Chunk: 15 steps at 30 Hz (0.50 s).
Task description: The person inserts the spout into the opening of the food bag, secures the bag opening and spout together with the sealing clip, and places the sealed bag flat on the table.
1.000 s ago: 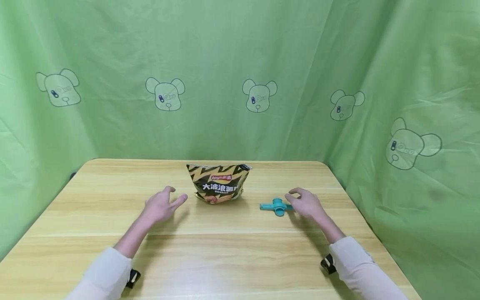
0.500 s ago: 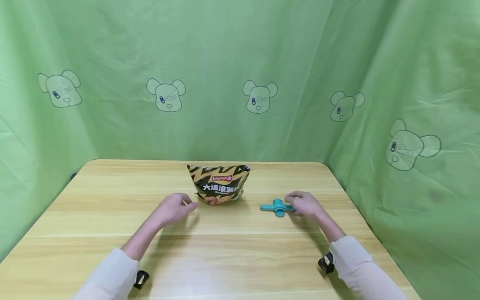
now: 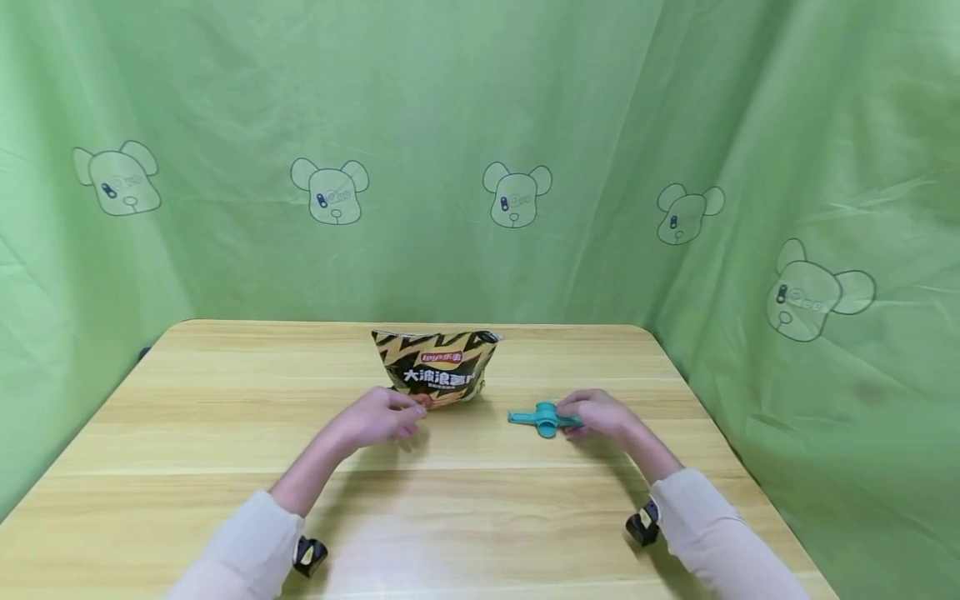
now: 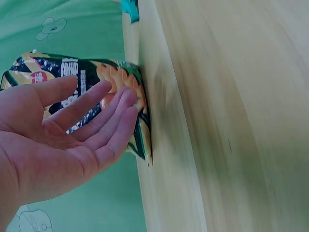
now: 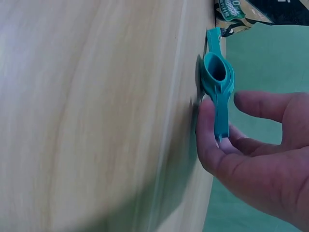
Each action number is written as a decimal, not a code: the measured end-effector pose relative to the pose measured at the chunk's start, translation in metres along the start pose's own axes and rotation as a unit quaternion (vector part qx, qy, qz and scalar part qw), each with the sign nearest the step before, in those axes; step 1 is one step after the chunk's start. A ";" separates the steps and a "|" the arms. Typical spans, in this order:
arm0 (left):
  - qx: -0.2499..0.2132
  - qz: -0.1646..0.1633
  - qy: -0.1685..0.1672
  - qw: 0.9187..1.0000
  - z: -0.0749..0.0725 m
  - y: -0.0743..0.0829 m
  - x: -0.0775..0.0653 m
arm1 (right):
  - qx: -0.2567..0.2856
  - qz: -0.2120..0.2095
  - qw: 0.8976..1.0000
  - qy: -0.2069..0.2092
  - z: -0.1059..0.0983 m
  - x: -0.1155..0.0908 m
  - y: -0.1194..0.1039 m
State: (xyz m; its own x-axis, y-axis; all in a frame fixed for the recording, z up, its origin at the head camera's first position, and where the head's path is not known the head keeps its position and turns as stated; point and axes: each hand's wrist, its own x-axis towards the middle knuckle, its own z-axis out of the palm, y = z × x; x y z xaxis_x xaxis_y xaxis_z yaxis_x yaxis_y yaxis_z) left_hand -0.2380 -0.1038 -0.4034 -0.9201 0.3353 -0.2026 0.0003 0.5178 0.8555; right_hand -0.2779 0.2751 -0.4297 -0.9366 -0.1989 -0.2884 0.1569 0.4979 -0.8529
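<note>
A black-and-gold Lay's chip bag (image 3: pixel 441 367) stands upright on the table, its printed front facing me. My left hand (image 3: pixel 378 417) is in front of the bag's lower left side. In the left wrist view the left hand (image 4: pixel 72 130) shows its palm, fingers slightly bent and holding nothing, overlapping the bag (image 4: pixel 120 82). To the right of the bag, my right hand (image 3: pixel 596 414) holds the right end of a teal bag clip (image 3: pixel 546 418) with a round spout. The right wrist view shows fingers (image 5: pixel 207 125) curled round the clip's arm, thumb at the other side.
The light wooden table (image 3: pixel 465 517) has rounded far corners. A green curtain (image 3: pixel 420 167) with bear-head drawings hangs behind it and along the right side. A black wrist device (image 3: pixel 309 556) sits under the left sleeve, another (image 3: pixel 642 523) under the right.
My left hand has moved right to the front of the bag. My right hand has closed on the clip's right end, and the clip has shifted slightly left. The bag stays put.
</note>
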 end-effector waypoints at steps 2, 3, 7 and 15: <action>-0.013 0.004 -0.006 1.000 0.003 0.001 0.002 | 0.018 0.003 1.000 -0.015 0.001 0.001 -0.001; -0.015 0.007 -0.010 1.000 0.004 0.001 0.003 | 0.029 0.005 0.999 -0.023 0.002 0.001 -0.002; -0.022 0.013 -0.021 0.999 0.008 0.002 0.006 | 0.090 0.020 0.994 -0.059 0.002 0.002 -0.004; -0.054 0.008 -0.023 0.998 0.014 0.005 0.008 | 0.175 0.018 0.976 -0.130 0.004 0.005 -0.010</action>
State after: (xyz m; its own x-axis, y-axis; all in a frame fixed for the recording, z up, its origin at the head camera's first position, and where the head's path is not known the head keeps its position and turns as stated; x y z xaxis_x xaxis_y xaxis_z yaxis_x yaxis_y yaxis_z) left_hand -0.2400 -0.0875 -0.4073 -0.9013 0.3803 -0.2076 -0.0291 0.4250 0.9047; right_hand -0.2827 0.2656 -0.4241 -0.8252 -0.4163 -0.3818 0.3269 0.1992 -0.9238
